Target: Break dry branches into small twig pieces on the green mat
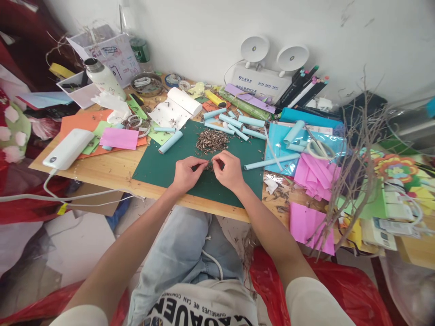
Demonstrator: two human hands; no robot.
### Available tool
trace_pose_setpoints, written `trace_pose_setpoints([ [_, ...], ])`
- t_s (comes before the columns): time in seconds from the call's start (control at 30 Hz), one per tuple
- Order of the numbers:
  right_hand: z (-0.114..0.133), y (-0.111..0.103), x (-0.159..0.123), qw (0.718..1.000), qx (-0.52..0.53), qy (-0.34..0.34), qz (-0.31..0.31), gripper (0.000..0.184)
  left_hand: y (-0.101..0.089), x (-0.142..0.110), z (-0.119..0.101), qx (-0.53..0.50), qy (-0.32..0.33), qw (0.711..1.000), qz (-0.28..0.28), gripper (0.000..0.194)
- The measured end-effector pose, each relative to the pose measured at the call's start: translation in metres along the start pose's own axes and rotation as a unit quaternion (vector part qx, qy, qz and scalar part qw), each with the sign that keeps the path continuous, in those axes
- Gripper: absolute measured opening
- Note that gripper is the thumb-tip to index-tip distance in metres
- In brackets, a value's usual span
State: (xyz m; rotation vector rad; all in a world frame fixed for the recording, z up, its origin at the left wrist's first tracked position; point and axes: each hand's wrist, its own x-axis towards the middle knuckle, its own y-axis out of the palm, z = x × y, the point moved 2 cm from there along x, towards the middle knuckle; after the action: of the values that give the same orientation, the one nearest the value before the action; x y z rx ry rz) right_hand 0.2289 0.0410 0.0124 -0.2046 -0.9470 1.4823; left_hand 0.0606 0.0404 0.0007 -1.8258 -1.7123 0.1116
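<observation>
My left hand (189,173) and my right hand (227,170) meet over a dark green mat (156,163), both with fingertips pinched close together. Whatever lies between the fingertips is too small to name. Just beyond them is a heap of brown dried plant bits (212,141), with a few more under the fingers. Around the heap lie several light blue paper rolls (171,141). One longer blue roll (272,161) rests to the right of my right hand.
Scissors (318,147) lie on a blue packet at the right, near pink paper (314,174) and upright dry twigs (360,172). A white power bank (68,148) with a cable sits at the left edge. An open bottle (103,78) and a twin-headed lamp (261,81) stand behind.
</observation>
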Motion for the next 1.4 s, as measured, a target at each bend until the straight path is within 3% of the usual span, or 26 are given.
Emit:
trace_pose_setpoints([
  [0.23,-0.013,-0.006,0.004,0.999,-0.037,0.018,-0.033,0.014,-0.003,0.000,0.000,-0.012,-0.025,0.999,-0.021,0.022],
  [0.4,-0.010,-0.010,0.006,0.999,-0.006,-0.008,0.034,0.014,-0.002,0.001,0.001,-0.026,-0.043,0.999,-0.011,0.022],
  [0.63,-0.005,-0.006,0.004,0.998,0.033,-0.036,0.037,0.014,0.000,0.001,0.002,-0.027,-0.047,0.998,0.012,0.027],
  [0.9,-0.006,-0.008,0.004,1.000,-0.003,-0.021,0.007,0.014,0.000,0.001,0.000,-0.025,-0.041,0.999,0.005,0.019],
  [1.13,-0.003,-0.005,0.004,0.998,0.024,-0.060,0.016,0.013,0.000,0.002,0.000,-0.048,-0.046,0.998,0.015,0.019],
  [1.4,-0.004,-0.004,0.002,0.999,0.005,-0.053,0.005,0.011,-0.002,0.001,-0.002,-0.024,-0.012,0.999,0.018,0.017],
])
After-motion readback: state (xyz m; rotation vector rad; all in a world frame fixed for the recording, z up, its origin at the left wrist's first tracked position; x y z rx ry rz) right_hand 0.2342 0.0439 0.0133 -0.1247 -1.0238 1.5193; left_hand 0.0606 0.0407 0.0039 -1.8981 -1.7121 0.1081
